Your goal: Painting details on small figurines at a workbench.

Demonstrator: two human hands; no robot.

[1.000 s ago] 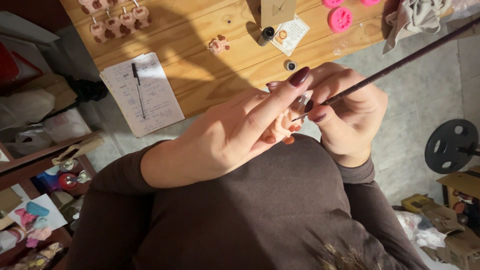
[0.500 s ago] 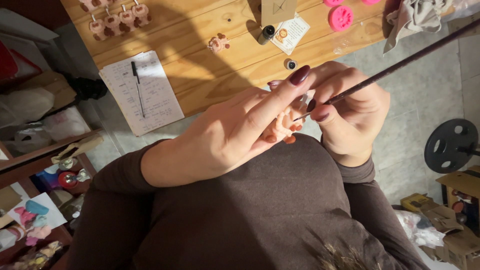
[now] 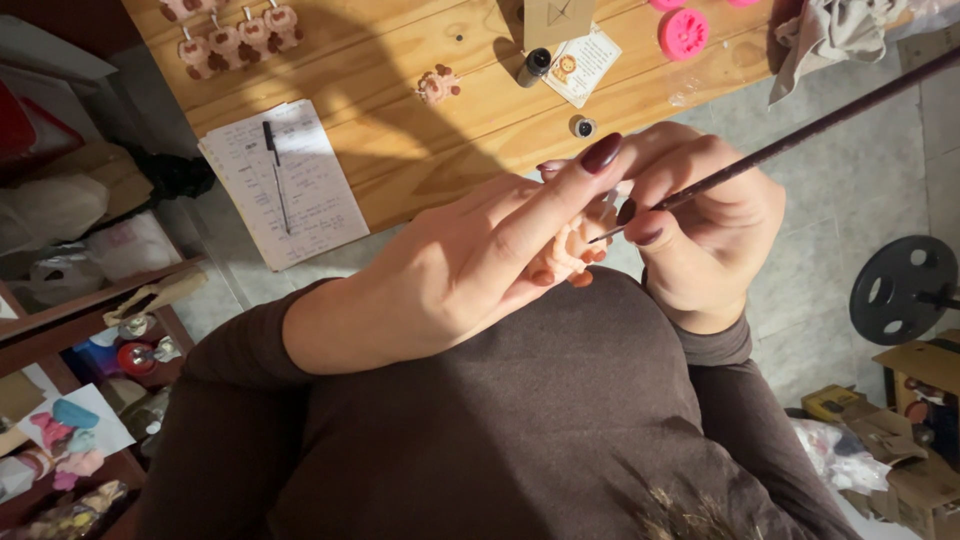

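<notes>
the pale wooden plank surface [image 3: 400, 130] fills the top of the view, carrying a lined paper notepad with a black pen [image 3: 285, 185], a row of small pink-and-brown clay figures [image 3: 235, 35], a round pink silicone mould [image 3: 684, 32] and a crumpled grey cloth [image 3: 830, 35]. below it, the left hand [image 3: 450, 275] reaches across the chest in a brown sleeve, palm turned away, its fingers [image 3: 560, 195] stretched long and closed around a small peach-coloured clay figure [image 3: 565, 255] held just above the body. the right hand [image 3: 715, 225] curls beside it, fingers pinched together on a thin dark paintbrush [image 3: 790, 140] whose handle slants up to the right, its tip touching the figure.
</notes>
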